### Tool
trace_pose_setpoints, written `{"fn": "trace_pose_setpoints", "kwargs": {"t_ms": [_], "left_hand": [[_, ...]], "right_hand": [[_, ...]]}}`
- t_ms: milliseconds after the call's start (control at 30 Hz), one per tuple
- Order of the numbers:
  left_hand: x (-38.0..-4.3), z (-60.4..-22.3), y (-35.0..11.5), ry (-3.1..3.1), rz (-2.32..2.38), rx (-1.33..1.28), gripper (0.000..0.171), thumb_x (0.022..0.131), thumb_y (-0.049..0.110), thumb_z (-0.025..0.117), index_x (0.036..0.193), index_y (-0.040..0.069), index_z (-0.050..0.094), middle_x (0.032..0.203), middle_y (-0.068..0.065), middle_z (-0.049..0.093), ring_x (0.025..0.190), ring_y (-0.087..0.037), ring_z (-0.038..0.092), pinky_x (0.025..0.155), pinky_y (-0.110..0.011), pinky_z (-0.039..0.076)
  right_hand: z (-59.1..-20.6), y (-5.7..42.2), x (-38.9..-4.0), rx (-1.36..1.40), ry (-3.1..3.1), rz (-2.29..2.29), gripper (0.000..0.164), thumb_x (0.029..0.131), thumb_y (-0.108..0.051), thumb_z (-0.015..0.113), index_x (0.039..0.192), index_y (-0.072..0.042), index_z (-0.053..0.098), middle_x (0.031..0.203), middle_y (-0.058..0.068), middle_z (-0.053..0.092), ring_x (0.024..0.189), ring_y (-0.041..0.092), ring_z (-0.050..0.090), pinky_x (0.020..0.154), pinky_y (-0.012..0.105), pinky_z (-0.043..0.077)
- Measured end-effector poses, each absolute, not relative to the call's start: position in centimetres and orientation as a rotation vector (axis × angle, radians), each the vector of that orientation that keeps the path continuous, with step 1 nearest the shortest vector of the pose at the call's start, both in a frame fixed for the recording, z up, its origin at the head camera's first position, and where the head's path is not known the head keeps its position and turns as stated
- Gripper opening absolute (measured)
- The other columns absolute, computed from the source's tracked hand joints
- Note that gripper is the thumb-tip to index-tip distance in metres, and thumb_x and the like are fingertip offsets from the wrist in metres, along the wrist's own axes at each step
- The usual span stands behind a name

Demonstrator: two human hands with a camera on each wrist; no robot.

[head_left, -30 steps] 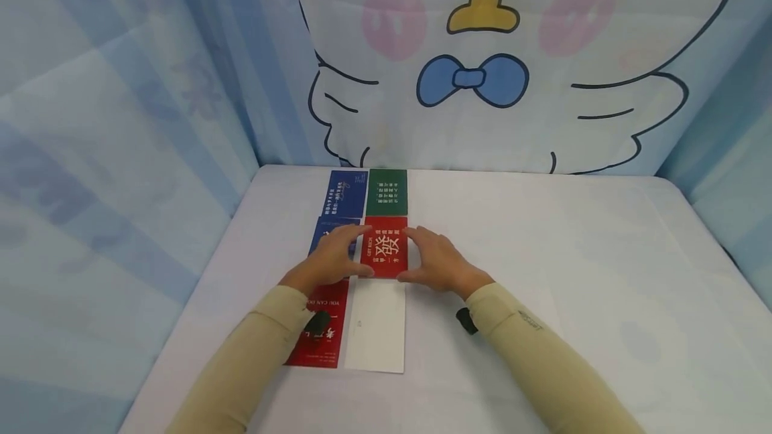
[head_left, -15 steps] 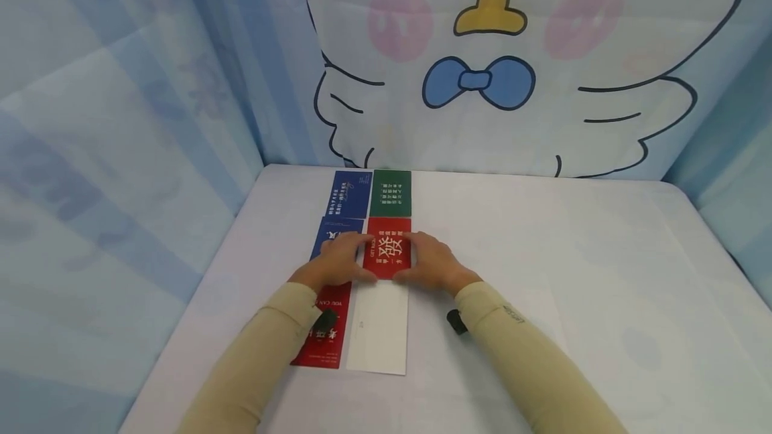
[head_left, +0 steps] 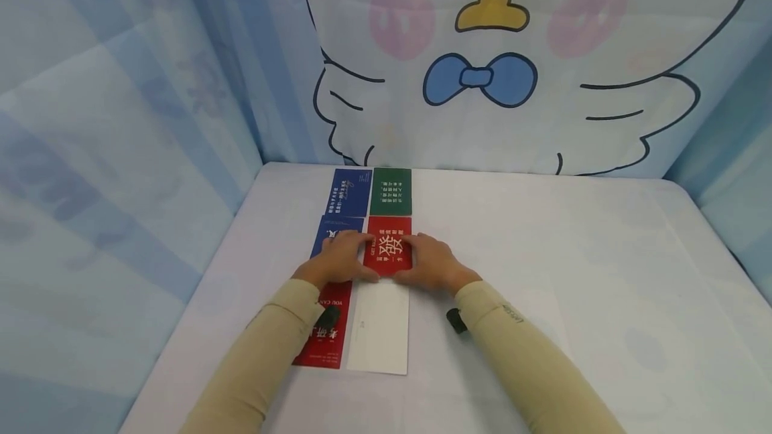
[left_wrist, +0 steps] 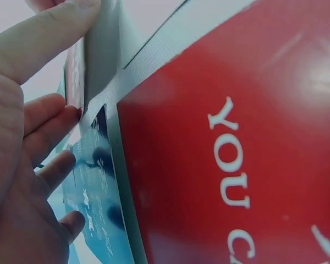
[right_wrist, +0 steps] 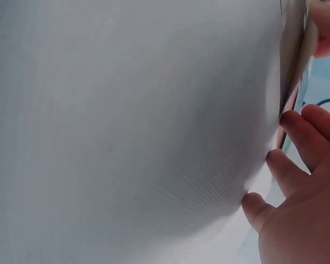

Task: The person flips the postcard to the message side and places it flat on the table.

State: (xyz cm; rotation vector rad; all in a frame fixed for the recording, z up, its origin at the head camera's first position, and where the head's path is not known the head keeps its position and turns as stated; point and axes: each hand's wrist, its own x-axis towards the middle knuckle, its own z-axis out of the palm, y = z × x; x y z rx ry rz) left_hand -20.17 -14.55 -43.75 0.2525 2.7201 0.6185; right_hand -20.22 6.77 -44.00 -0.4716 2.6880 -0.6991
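Between my two hands a red card (head_left: pixel 389 250) with a large white character lies flat, its long sides touched from left and right. My left hand (head_left: pixel 339 258) has its fingers spread along the card's left edge, above a lower blue card (head_left: pixel 336 224). Thumb and fingers of the left hand (left_wrist: pixel 22 143) also show in the left wrist view. At the opposite edge, my right hand (head_left: pixel 435 264) holds its thumb near the bottom corner. Fingertips of the right hand (right_wrist: pixel 302 187) rest on the cloth there, wrinkling it.
An upper blue card (head_left: pixel 350 191) and a green card (head_left: pixel 392 191) lie at the back. Nearer are another red card (head_left: pixel 328 343), partly under the left sleeve, and a white card (head_left: pixel 378 328). All lie on the white-clothed table (head_left: pixel 543 286), before a cartoon curtain (head_left: pixel 476 126).
Both hands have moved in closer to the sides of the red card and slightly nearer the person. Over the last half second they hardly move.
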Motion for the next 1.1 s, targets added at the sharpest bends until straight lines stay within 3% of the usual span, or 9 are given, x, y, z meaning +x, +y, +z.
{"fn": "trace_pose_setpoints", "kwargs": {"t_ms": [167,267,467,600,767,900,1100], "left_hand": [[-20.16,-43.49,-14.60,2.720,0.597,0.277,0.089,0.075,0.041,0.086,0.151,0.016,0.046,0.149,-0.010,0.047,0.139,-0.031,0.037,0.111,-0.056,0.028],[-20.01,-43.23,-14.59,2.726,0.599,0.293,0.084,0.079,0.044,0.080,0.150,0.015,0.047,0.147,-0.010,0.049,0.135,-0.030,0.040,0.109,-0.055,0.030],[-19.58,-43.06,-14.47,2.745,0.613,0.297,0.073,0.086,0.044,0.070,0.149,0.014,0.049,0.145,-0.010,0.051,0.130,-0.029,0.043,0.107,-0.053,0.032],[-19.28,-42.95,-14.47,2.730,0.599,0.304,0.078,0.084,0.049,0.073,0.150,0.016,0.048,0.148,-0.010,0.049,0.135,-0.030,0.040,0.108,-0.054,0.032],[-19.26,-42.96,-14.58,2.713,0.590,0.280,0.079,0.080,0.034,0.081,0.150,0.018,0.048,0.151,-0.010,0.045,0.139,-0.031,0.037,0.112,-0.056,0.028],[-19.41,-42.96,-14.50,2.735,0.583,0.258,0.068,0.084,0.020,0.077,0.147,0.018,0.053,0.150,-0.010,0.047,0.137,-0.031,0.040,0.111,-0.054,0.029],[-19.40,-42.75,-14.43,2.776,0.601,0.231,0.050,0.087,0.014,0.073,0.135,0.018,0.064,0.140,-0.010,0.055,0.130,-0.030,0.045,0.109,-0.052,0.030]], "right_hand": [[-43.82,6.90,-20.30,-0.517,2.692,-0.692,0.079,0.084,-0.039,0.076,0.148,-0.004,0.044,0.139,0.014,0.053,0.123,0.031,0.050,0.102,0.050,0.045],[-43.70,6.94,-20.23,-0.503,2.679,-0.700,0.080,0.084,-0.038,0.077,0.149,-0.005,0.044,0.144,0.015,0.050,0.130,0.034,0.045,0.105,0.053,0.042],[-43.79,7.11,-20.26,-0.475,2.684,-0.753,0.065,0.089,-0.021,0.072,0.147,-0.004,0.048,0.145,0.014,0.051,0.137,0.034,0.043,0.110,0.052,0.037],[-43.88,7.14,-20.23,-0.449,2.694,-0.803,0.054,0.094,-0.013,0.065,0.145,-0.003,0.050,0.143,0.014,0.053,0.135,0.034,0.045,0.110,0.051,0.037],[-43.79,7.11,-20.15,-0.438,2.701,-0.838,0.049,0.095,-0.009,0.060,0.143,-0.002,0.052,0.143,0.014,0.054,0.135,0.034,0.045,0.111,0.051,0.036],[-43.81,7.11,-20.19,-0.441,2.706,-0.851,0.045,0.096,-0.008,0.059,0.140,-0.002,0.054,0.140,0.014,0.056,0.133,0.033,0.048,0.110,0.050,0.038],[-44.00,7.11,-20.24,-0.426,2.740,-0.826,0.035,0.096,-0.009,0.058,0.131,-0.004,0.061,0.130,0.012,0.063,0.123,0.031,0.055,0.107,0.048,0.042]]}}
